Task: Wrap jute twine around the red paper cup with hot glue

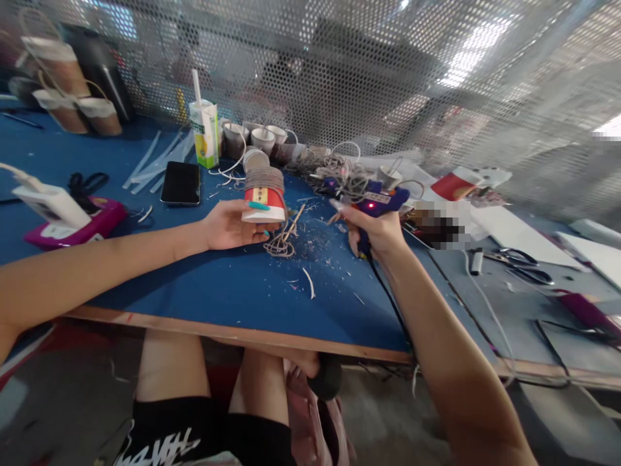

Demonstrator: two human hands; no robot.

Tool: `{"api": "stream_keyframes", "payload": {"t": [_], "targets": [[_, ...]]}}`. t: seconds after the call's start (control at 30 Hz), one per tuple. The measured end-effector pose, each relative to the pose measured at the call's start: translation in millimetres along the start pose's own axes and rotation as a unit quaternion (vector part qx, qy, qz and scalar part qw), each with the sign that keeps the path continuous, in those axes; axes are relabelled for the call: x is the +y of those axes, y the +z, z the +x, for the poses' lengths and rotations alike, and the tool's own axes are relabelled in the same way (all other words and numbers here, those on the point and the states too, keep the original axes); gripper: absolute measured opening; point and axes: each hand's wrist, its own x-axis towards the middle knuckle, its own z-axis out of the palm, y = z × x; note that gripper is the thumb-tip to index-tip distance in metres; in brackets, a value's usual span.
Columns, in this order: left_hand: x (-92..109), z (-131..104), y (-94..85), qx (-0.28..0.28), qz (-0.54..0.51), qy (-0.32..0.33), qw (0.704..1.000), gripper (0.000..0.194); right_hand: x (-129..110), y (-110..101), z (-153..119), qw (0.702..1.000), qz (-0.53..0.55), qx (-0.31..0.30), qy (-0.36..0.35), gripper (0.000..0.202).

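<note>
My left hand [237, 225] is closed round a red and white paper cup [264, 196], tilted on its side. Grey-brown cord is wound in rings about one end of the cup, and a yellow label shows on the red part. In my right hand [376, 232] is a blue hot glue gun [383, 198] with a lit red light; its black cable runs down over the table edge. The gun's front lies by a tangle of grey cord [347, 176]. A loose bundle of cord [280, 246] rests on the table just below the cup.
Small cord-handled cups [263, 139] stand behind, near a drink carton with a straw [206, 133]. A phone [180, 183] and a magenta power strip [77, 223] lie left. Scissors [521, 262] lie right. Perforated metal sheeting [301, 71] rises behind the blue table [233, 291].
</note>
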Motion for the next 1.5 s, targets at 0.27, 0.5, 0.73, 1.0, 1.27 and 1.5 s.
{"api": "stream_keyframes", "payload": {"t": [0.27, 0.5, 0.73, 1.0, 1.27, 1.5], "targets": [[-5.0, 3.9, 0.9, -0.003, -0.009, 0.009, 1.0, 0.037, 5.9, 18.6, -20.0, 0.997, -0.028, -0.078, -0.001, 0.041], [-4.4, 2.2, 0.2, -0.017, 0.016, 0.025, 0.999, 0.037, 3.0, 22.2, -24.0, 0.995, -0.032, -0.085, -0.031, 0.038], [-6.4, 2.6, -1.3, 0.003, 0.037, 0.028, 0.999, 0.041, 3.6, 26.6, -26.3, 0.995, -0.045, -0.084, -0.013, 0.031], [-8.5, 1.3, 5.9, 0.052, 0.062, 0.034, 0.996, 0.045, 0.9, 32.2, -28.2, 0.997, -0.052, -0.054, 0.013, 0.032], [-9.0, 2.5, -0.2, 0.055, 0.07, 0.036, 0.995, 0.045, 13.0, 31.4, -20.9, 0.997, -0.068, -0.043, 0.0, 0.033], [-7.6, 1.6, 6.6, 0.061, 0.048, 0.04, 0.996, 0.043, 8.7, 31.8, -18.7, 0.996, -0.074, -0.041, -0.025, 0.023]]}}
